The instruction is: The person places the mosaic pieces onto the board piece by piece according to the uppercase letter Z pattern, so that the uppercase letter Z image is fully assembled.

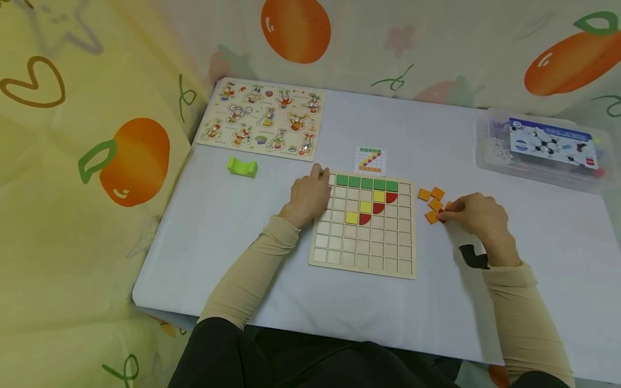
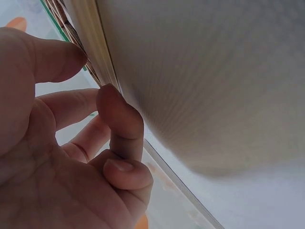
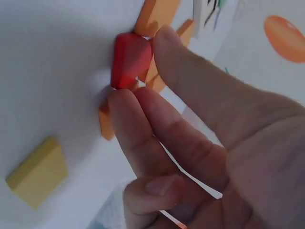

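In the head view, a pale wooden grid board (image 1: 364, 248) lay near the middle of the white-covered worktop (image 1: 233, 231). The left hand (image 1: 310, 195) held its left edge near the far left corner. Five green square tiles (image 1: 367, 183) sat along the board's far row; below them three yellow square tiles (image 1: 366, 207) stepped diagonally, each with a red quarter-circle piece (image 1: 378, 208) to its right. A small printed pattern card (image 1: 370, 161) lay just beyond the board's far edge. Past the right edge, the right hand (image 1: 480, 215) pinched another red piece beside orange square tiles (image 1: 435, 205), and a black curved piece (image 1: 473, 257) lay near that wrist. A wooden picture puzzle (image 1: 257, 147) occupied the worktop's far left corner, a bright green notched block (image 1: 242, 167) near its close edge, and a transparent plastic box (image 1: 548, 178) the far right corner.

In the left wrist view, the thumb lay against the board's edge, the other fingers curled beside it.

In the right wrist view, thumb and fingertips closed on the red piece among orange tiles; a yellow block (image 3: 40, 174) lay apart on the white cover.
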`<state>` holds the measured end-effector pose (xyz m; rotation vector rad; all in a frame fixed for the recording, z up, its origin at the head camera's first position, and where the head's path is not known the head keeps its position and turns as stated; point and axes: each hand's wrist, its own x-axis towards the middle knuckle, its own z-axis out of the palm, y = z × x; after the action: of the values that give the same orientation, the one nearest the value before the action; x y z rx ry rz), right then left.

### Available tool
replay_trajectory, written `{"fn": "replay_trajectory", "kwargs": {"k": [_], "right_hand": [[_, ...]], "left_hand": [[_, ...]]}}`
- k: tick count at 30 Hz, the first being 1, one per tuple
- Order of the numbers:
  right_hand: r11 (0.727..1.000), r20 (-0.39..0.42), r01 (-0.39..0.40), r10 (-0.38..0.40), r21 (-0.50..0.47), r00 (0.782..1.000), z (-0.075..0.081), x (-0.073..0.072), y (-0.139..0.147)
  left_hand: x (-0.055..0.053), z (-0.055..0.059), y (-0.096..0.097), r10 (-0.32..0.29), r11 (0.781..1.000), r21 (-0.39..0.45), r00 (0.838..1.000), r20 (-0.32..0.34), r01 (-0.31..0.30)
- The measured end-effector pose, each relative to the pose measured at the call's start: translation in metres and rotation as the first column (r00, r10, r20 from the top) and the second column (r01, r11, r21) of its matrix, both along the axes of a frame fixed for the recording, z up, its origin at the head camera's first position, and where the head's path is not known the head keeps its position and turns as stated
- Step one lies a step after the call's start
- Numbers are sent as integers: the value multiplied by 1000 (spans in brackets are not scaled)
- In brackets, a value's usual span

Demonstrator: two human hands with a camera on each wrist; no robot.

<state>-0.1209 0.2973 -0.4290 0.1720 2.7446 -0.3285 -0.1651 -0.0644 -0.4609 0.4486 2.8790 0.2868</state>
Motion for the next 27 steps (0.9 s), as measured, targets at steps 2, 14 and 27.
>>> {"fn": "replay_trajectory", "kwargs": {"k": [2, 14, 27], "right_hand": [[1000, 12, -11, 12, -16, 1000, -1, -1, -1], [996, 113, -42, 51, -77, 992, 2, -6, -3], [965, -28, -156, 154, -210, 988, 10, -7, -21]], "left_hand": [[0, 0, 0, 3, 1000, -1, 1000, 7, -3], [-1, -2, -2, 0, 1000, 8, 1000, 1, 0], [-1, -2, -1, -15, 1000, 8, 1000, -9, 15]]}}
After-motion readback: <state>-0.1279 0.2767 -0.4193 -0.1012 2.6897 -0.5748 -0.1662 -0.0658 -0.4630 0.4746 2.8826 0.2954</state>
